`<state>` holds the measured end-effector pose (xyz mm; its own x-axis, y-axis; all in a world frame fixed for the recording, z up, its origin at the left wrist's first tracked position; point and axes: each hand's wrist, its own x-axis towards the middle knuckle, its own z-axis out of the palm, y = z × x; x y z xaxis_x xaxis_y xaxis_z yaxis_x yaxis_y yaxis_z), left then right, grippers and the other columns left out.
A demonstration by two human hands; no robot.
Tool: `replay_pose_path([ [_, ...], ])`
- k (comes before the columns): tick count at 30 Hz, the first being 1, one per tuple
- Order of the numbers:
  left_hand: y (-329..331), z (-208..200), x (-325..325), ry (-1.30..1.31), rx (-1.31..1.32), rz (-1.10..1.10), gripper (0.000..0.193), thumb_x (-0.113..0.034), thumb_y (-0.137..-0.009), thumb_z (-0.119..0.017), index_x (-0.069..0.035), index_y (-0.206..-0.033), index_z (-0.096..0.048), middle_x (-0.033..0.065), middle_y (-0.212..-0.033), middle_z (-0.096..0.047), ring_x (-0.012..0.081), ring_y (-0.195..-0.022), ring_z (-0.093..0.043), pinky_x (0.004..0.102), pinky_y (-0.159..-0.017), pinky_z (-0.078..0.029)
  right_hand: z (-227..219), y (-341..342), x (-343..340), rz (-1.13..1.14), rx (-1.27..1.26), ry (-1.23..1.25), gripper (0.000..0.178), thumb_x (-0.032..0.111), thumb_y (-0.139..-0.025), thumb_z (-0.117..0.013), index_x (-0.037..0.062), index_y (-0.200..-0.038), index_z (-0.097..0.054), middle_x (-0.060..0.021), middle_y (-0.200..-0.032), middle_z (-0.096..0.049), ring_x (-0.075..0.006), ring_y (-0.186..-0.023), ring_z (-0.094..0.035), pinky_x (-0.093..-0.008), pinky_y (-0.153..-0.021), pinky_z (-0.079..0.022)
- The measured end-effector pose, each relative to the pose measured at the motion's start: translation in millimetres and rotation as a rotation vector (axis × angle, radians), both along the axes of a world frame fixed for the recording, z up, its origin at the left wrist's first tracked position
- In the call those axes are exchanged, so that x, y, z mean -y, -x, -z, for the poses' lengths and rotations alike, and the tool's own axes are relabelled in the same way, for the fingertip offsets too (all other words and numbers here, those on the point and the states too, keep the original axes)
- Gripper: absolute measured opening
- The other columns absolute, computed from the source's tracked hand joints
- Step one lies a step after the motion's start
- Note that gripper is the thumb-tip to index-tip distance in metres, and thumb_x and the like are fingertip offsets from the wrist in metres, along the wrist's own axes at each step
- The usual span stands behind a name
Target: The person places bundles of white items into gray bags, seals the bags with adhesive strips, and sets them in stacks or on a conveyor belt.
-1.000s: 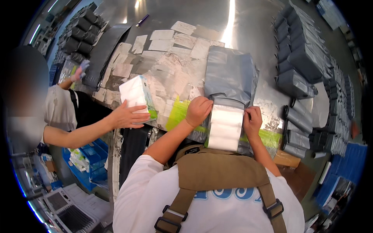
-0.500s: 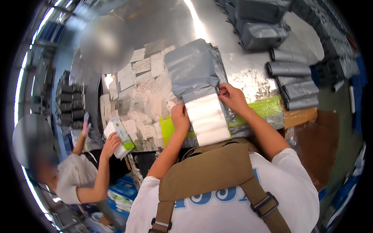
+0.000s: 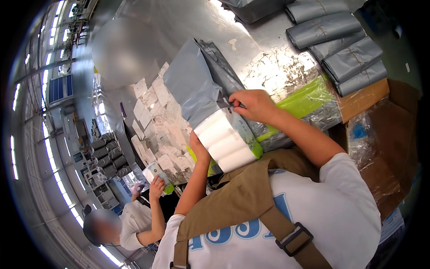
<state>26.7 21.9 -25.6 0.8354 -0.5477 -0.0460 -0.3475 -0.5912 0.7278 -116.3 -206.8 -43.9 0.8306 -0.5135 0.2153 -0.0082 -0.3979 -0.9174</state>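
A pack of white paper rolls point(image 3: 226, 145), wrapped in clear film with a green end, lies at the table's front edge against my body. Its far end meets the mouth of a grey plastic mailing bag point(image 3: 188, 83); how far it reaches inside is hidden. My left hand point(image 3: 199, 148) grips the pack's left side, its fingertips partly out of sight. With bent fingers, my right hand point(image 3: 254, 105) pinches the bag's edge at the right of the mouth. More grey bags point(image 3: 219, 62) lie flat beneath and beside this one.
Folded grey bag bundles point(image 3: 331, 31) lie at the far right, beyond a green strip point(image 3: 304, 96) on the table edge. An open cardboard box point(image 3: 380, 148) stands right of me. At left, a co-worker point(image 3: 139, 224) holds a similar pack point(image 3: 156, 172). Paper scraps point(image 3: 156, 116) cover the table's left part.
The view has turned, so the table appears tilted. My right hand has shifted from the pack's right side to the bag's edge. More of the pack's right side now shows.
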Motion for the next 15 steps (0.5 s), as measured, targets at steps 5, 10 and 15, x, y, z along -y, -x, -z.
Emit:
replay_pose_path([
  [5, 10, 1, 4, 0.067, -0.01, -0.098, 0.017, -0.008, -0.083, -0.058, -0.003, -0.099, -0.062, 0.0089, -0.091, -0.064, 0.0227, -0.086, -0.061, 0.034, -0.076, -0.048, -3, -3, -8, 0.077, 0.053, 0.19, 0.018, 0.011, -0.075, -0.069, 0.0093, -0.093, -0.064, -0.0045, -0.078, -0.06, -0.026, -0.072, -0.062, -0.0368, -0.062, -0.05],
  [10, 9, -5, -20, -0.104, 0.407, 0.203, 0.011, -0.005, -0.074, -0.062, -0.004, -0.084, -0.06, 0.0139, -0.081, -0.058, 0.0346, -0.081, -0.055, 0.0416, -0.071, -0.044, -13, 5, -14, 0.05, -0.053, 0.271, 0.003, 0.011, -0.08, -0.063, 0.0093, -0.081, -0.066, -0.0065, -0.078, -0.055, -0.0293, -0.071, -0.059, -0.0401, -0.061, -0.048],
  [15, 45, -3, -58, -0.096, 0.286, 0.225, 0.01, 0.0, -0.07, -0.061, -0.003, -0.078, -0.058, 0.0156, -0.08, -0.056, 0.0372, -0.08, -0.054, 0.0429, -0.069, -0.044, -32, 54, -35, -0.108, -0.218, 0.298, 0.003, 0.01, -0.08, -0.062, 0.0092, -0.08, -0.065, -0.0093, -0.078, -0.054, -0.031, -0.071, -0.058, -0.0427, -0.061, -0.047],
])
